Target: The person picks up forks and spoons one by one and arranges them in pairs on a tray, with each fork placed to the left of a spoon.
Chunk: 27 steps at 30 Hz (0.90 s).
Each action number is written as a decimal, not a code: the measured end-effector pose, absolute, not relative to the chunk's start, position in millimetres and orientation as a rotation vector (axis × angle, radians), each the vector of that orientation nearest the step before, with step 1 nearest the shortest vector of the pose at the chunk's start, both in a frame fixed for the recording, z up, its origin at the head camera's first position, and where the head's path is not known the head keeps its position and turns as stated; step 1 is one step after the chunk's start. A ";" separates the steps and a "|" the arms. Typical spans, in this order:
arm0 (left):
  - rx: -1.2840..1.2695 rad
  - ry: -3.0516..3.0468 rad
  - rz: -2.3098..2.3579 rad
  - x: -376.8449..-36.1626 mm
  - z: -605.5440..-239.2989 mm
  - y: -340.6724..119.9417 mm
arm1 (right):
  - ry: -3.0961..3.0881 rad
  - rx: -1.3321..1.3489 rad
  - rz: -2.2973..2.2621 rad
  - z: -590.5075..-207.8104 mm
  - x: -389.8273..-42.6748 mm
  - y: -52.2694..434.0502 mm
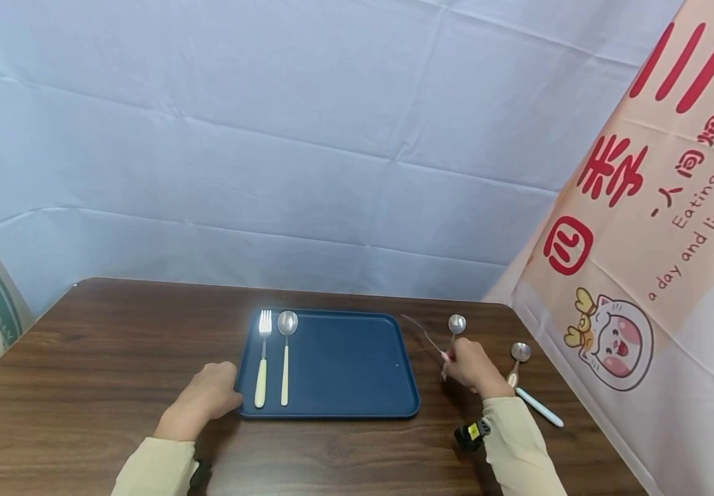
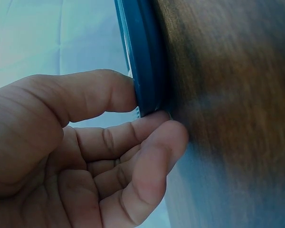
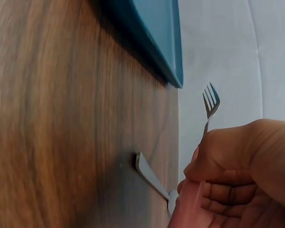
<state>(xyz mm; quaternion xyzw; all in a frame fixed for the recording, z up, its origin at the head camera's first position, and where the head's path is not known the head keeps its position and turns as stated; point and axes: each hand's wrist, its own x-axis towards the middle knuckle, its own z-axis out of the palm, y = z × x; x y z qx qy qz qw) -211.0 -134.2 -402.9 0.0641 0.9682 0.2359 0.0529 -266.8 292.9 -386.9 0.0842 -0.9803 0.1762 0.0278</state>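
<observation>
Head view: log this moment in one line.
left hand grips tray edge | right hand holds pink-handled fork | table

Matt blue tray (image 1: 338,365), wood-grain table (image 1: 115,344)

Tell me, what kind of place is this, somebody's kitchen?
More likely a staged tabletop set than a kitchen: a wooden table boxed in by a creased pale cloth backdrop and a printed banner about eating. On it lie a blue tray and cutlery, nothing for cooking.
</observation>
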 end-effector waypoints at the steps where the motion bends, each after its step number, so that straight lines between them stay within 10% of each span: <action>1: 0.196 2.943 0.717 -211.0 -403.1 -134.2 | -3.029 0.261 0.546 -386.7 -266.7 291.2; 27: 0.228 2.955 0.719 -213.0 -403.7 -135.8 | -3.038 0.255 0.711 -388.5 -271.2 251.9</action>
